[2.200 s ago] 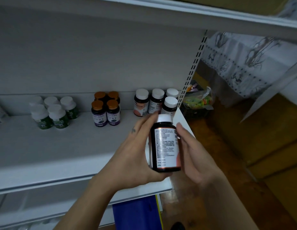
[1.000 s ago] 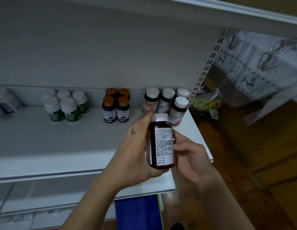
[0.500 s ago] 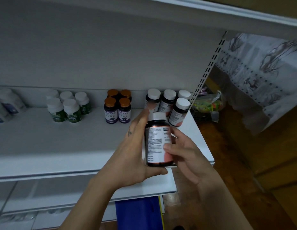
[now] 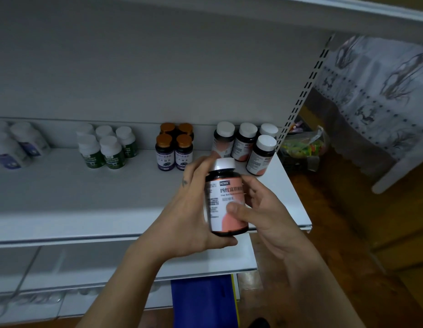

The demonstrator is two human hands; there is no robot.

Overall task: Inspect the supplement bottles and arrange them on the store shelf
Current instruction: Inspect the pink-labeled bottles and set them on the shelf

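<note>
Now both hands, left (image 4: 189, 209) and right (image 4: 264, 216), grip the bottle (image 4: 225, 200), turned label-front since a moment ago; shelving likely follows.

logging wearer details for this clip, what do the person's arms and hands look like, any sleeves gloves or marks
Both forearms are bare, with no sleeves in view. The left hand and the right hand wear no gloves, and no rings or watch show. A small dark mark, like a tattoo, sits on the back of the left hand near the fingers.
</note>
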